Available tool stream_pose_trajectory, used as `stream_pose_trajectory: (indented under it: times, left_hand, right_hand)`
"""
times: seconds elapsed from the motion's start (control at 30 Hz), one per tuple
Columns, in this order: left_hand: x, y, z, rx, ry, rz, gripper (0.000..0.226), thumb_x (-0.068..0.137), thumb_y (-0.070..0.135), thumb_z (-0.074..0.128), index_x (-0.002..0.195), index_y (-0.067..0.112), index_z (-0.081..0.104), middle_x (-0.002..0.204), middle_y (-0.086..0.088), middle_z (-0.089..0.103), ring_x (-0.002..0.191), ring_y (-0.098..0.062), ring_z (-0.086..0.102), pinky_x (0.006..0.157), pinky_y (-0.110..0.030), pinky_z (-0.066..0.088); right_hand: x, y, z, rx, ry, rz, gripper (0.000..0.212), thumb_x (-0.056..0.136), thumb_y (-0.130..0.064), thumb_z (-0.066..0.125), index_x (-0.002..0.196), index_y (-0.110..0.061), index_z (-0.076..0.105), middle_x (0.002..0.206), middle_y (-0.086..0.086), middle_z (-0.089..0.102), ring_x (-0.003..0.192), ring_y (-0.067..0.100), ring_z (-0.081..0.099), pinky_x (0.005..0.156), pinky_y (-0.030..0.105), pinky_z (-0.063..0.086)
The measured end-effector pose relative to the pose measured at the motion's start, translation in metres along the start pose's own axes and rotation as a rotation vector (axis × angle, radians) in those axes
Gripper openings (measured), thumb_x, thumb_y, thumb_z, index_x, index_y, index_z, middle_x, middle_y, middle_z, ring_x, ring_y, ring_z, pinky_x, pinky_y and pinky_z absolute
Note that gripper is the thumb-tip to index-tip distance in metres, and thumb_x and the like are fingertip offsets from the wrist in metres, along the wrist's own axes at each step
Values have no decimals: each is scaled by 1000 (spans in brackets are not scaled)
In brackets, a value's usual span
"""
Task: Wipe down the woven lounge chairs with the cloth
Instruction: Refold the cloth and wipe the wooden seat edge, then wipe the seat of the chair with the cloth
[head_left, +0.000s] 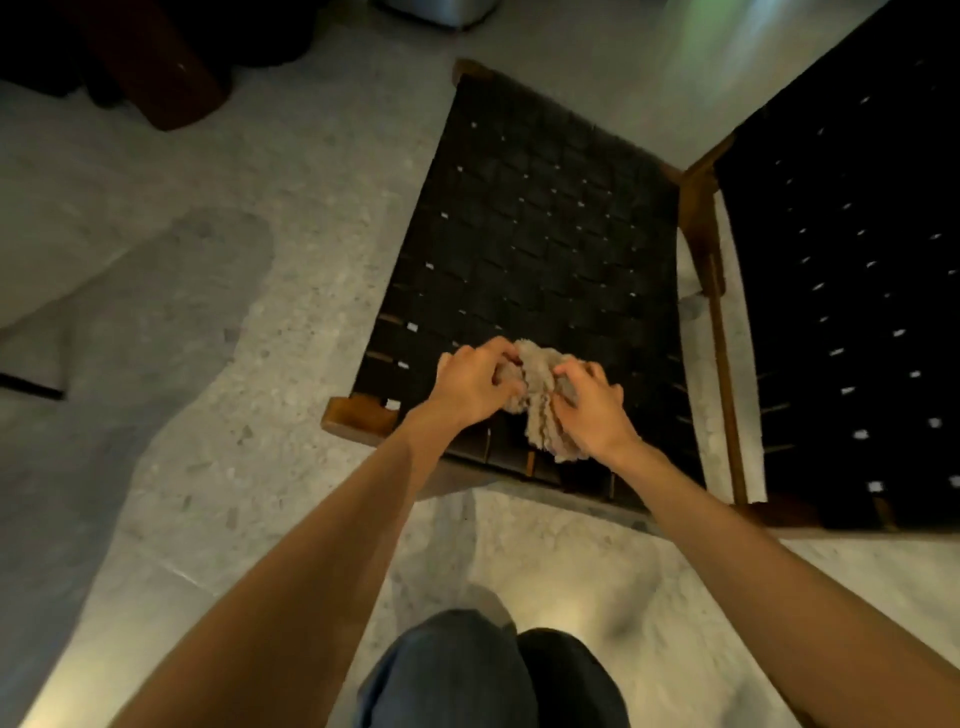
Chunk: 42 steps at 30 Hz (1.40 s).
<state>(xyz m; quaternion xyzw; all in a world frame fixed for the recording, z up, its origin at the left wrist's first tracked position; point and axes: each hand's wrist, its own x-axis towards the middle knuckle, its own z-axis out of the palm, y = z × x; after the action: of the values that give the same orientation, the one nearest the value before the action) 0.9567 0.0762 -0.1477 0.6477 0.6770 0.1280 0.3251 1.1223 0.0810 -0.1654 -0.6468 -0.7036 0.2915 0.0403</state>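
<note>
A dark woven lounge chair with a brown wooden frame stands in front of me, seen from above. A beige fluffy cloth is bunched over the near front edge of its seat. My left hand grips the cloth's left side, and my right hand grips its right side. Both hands hold the cloth between them, just above the weave. A second dark woven chair stands close on the right, its wooden rail next to the first chair.
The floor is pale speckled stone with a dark shadow at left. Dark furniture sits at the far left. My legs in dark trousers are at the bottom, close to the chair's front.
</note>
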Motion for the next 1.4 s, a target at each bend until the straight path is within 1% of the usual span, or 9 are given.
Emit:
stream_pose_trajectory:
  times: [0.23,0.4,0.47,0.6,0.67,0.77,0.93,1.13,1.4]
  left_hand:
    - [-58,50,-97,-482,3,-156,54,90,17,62,137,16,36,82,13,52,78,0,53,74,-15,40]
    - [-123,90,-215,-448,254,-150,23,91,19,60,111,8,62,85,8,53,72,-1,49,62,5,34]
    - [-153,103,-267,-482,339,-183,13,90,15,61,100,8,63,86,0,58,70,-3,52,66,0,38]
    - [-208,117,-358,-600,412,-240,4,89,11,61,93,9,62,99,-13,65,94,-25,62,87,-36,50]
    - [-235,116,-391,-580,452,-286,10,90,14,60,97,7,63,99,-10,66,94,-23,61,83,-32,48]
    - [-273,110,-428,-545,490,-365,18,93,20,58,103,5,61,99,-9,64,90,-20,58,74,-25,44]
    - [-331,92,-448,-627,585,-510,17,94,18,55,103,4,60,92,-8,61,89,-25,59,79,-39,48]
    - [-387,69,-448,-800,902,-772,11,91,14,59,98,6,60,80,-2,59,76,-14,55,70,-31,48]
    - [-452,91,-432,-910,1316,-1047,4,87,14,62,88,18,61,73,6,58,68,-6,54,58,-12,43]
  right_hand:
    - [-49,-82,-95,307,-63,-38,13,95,-13,55,101,-24,57,89,-10,60,80,-2,57,73,15,42]
    - [-92,-178,-186,375,-153,-169,7,93,-22,59,97,-28,58,85,-10,62,77,-4,58,66,10,44]
    - [-109,-221,-220,394,-225,-217,8,93,-22,59,100,-26,58,90,-12,63,82,-6,58,68,6,44]
    - [-135,-307,-272,376,-362,-314,13,92,-22,60,105,-25,60,98,-18,62,92,-13,55,73,2,42]
    - [-145,-345,-284,353,-418,-369,16,91,-20,61,107,-23,62,101,-18,61,94,-12,55,74,1,41]
    - [-158,-392,-286,313,-450,-447,14,88,-19,66,100,-26,62,100,-15,55,91,-4,54,70,-1,40]
    - [-176,-451,-261,248,-579,-577,13,87,-20,66,92,-32,62,94,-11,62,87,2,58,67,7,43]
    - [-202,-509,-216,240,-946,-675,19,85,-30,69,102,-32,61,100,-10,67,94,5,65,76,16,50]
    - [-238,-569,-188,-103,-1120,-1144,22,89,-17,64,89,-37,56,85,-18,64,84,-5,62,65,6,44]
